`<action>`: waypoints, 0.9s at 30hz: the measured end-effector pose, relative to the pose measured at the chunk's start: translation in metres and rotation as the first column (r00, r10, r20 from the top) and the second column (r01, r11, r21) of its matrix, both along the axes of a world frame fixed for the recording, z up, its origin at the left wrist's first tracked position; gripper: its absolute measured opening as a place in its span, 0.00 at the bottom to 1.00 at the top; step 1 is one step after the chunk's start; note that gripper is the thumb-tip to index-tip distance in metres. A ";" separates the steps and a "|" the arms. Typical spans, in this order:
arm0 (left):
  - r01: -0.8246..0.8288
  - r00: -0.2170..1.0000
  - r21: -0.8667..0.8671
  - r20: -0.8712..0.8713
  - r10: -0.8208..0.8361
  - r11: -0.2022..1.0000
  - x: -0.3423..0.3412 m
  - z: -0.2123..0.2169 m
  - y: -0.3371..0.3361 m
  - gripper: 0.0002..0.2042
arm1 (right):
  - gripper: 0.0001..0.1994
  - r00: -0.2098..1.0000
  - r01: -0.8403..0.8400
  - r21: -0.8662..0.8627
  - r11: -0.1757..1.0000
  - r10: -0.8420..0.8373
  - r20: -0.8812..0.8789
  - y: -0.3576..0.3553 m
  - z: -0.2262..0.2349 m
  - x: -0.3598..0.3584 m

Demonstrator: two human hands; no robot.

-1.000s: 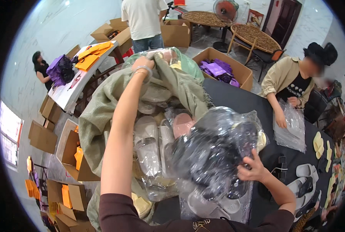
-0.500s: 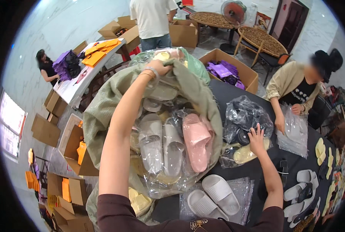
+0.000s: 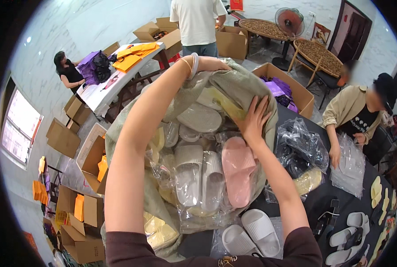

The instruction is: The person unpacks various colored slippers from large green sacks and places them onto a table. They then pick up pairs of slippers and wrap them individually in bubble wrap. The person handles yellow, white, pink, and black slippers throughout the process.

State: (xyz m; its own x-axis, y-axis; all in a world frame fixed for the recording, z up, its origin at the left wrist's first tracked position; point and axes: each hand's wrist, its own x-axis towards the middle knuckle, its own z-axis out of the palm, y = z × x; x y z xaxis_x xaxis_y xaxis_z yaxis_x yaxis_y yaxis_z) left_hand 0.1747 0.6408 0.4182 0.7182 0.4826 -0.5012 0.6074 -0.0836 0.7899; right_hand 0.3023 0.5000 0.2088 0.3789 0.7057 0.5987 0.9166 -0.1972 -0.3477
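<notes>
A large grey-green woven sack [image 3: 136, 113] stands before me, its mouth wide. Inside lie slippers in clear plastic bags: a grey pair [image 3: 188, 175], a pink pair [image 3: 238, 171] and, further back, another grey slipper [image 3: 200, 118]. My left hand [image 3: 212, 63] grips the sack's far rim, its fingertips partly hidden by the cloth. Against the inside of the right wall, my right hand [image 3: 255, 118] lies with its fingers spread and holds nothing. Right of the sack are bagged black slippers [image 3: 298, 162] and a bagged yellow slipper [image 3: 308, 181].
White slippers [image 3: 260, 229] lie on plastic bags at the front of the black table [image 3: 305, 218]. Rows of loose slippers [image 3: 352, 231] line its right side. A person [image 3: 354, 115] across the table handles clear bags [image 3: 347, 167]. Cardboard boxes [image 3: 80, 240] stand left.
My right hand has left the bagged slippers on the table and come to the sack's inner right wall. My left hand has shifted along the far rim. The whole view has swung somewhat left.
</notes>
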 end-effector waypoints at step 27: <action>-0.474 0.880 0.807 0.416 0.231 0.352 -0.201 -0.074 0.081 0.14 | 0.16 -0.560 -0.669 0.575 0.471 0.188 -0.807 0.069 0.056 0.073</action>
State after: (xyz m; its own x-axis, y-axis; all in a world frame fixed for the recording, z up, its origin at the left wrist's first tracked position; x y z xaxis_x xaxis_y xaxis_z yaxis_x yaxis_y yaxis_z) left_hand -0.0258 0.7215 0.3443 0.3830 0.7901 0.4786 0.6052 -0.6061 0.5162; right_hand 0.3755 0.5694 0.2652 -0.3925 0.9196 0.0174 -0.5512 -0.2200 -0.8048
